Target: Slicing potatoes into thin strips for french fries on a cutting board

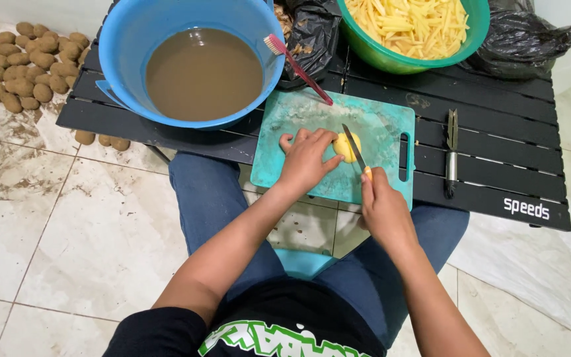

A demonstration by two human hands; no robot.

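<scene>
- Your left hand pins the peeled potato mid teal cutting board; fingertips sit just beside the blade, so a slip likely nicks them.
- Your right hand is wrapped tight on the knife; the round, wet potato could roll.
- The board overhangs the black table; hard pressure may tip it.

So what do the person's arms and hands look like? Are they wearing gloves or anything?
No gloves: the left hand and right hand are bare, with no rings, watch or bracelets showing. Both forearms are bare too. A short black sleeve covers the left upper arm, part of a black shirt with a green and white print. The right sleeve is out of view.
</scene>
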